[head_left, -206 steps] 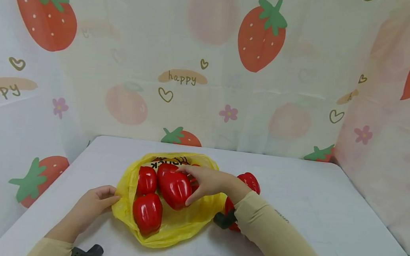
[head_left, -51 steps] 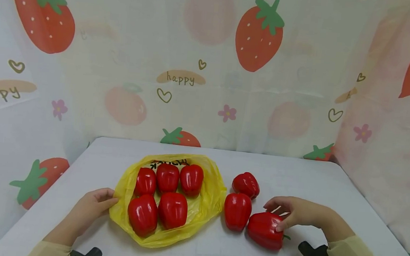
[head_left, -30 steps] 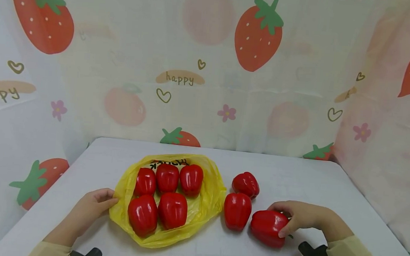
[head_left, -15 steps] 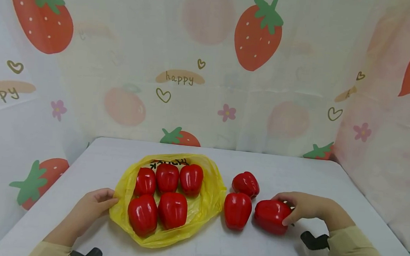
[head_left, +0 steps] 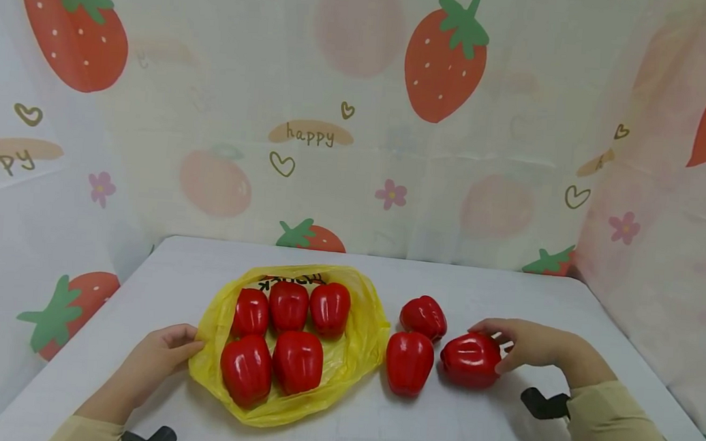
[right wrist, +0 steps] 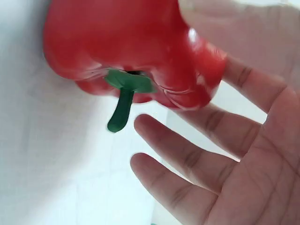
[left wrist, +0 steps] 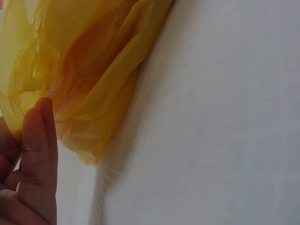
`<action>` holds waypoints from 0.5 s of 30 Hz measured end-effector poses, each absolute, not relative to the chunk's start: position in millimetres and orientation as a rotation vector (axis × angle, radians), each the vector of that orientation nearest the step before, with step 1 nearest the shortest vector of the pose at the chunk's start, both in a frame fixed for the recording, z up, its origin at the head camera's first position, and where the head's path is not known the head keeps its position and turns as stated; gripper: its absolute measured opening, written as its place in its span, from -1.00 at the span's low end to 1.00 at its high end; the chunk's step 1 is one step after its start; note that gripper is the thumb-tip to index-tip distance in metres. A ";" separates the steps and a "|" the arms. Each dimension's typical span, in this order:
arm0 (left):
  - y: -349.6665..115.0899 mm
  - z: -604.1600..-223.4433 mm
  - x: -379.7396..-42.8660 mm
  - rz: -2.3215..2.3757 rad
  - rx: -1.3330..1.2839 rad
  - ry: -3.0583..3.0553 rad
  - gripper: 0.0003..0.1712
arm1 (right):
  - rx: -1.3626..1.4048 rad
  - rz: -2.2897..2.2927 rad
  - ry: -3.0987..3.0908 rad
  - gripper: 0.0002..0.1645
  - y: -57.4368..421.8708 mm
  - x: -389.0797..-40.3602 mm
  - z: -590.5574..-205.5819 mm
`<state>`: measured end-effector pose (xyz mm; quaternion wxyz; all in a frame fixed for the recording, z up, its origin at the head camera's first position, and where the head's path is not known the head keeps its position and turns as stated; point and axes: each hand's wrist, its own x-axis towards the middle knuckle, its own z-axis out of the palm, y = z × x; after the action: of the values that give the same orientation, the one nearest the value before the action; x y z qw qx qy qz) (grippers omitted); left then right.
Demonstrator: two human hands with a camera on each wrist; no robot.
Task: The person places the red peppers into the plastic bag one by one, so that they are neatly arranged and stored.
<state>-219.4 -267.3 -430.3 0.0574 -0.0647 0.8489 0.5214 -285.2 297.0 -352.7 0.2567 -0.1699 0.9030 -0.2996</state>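
My left hand (head_left: 162,351) pinches the left rim of a yellow plastic bag (head_left: 355,364), which lies wide open on the table. In the left wrist view, the thumb and fingers meet at the bag's crumpled edge (left wrist: 112,89). Inside the bag are several glossy red bell peppers (head_left: 298,363). To its right, my right hand (head_left: 531,346) grips a red bell pepper (head_left: 469,362) lying on its side, between thumb and fingers. The right wrist view shows this pepper's green stem (right wrist: 123,110) towards the palm, the lower two fingers extended off it.
Two more red bell peppers stand between the bag and my right hand, one nearer (head_left: 408,364) and one behind it (head_left: 423,318). The white table (head_left: 568,304) meets a strawberry-patterned cloth (head_left: 428,205) at its back edge.
Earlier my right hand held a pepper over the bag; that pepper now lies inside. It has since moved right, gripped another pepper and shifted it back from the front edge. My left hand stays.
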 end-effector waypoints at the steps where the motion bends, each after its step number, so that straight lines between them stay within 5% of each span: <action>1: -267.4 -430.4 -219.4 1.580 -0.195 2.574 -0.60 | -0.460 -0.815 2.457 -0.25 297.7 -285.8 -352.6; 15: -266.8 -430.4 -220.2 1.558 -0.204 2.583 -0.62 | -0.479 -0.831 2.583 -0.41 303.7 -289.8 -360.8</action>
<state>-220.2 -266.8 -430.4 0.0590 -0.0672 0.8530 0.5143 -289.8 303.7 -360.8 0.1919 -0.1704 0.9201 -0.2959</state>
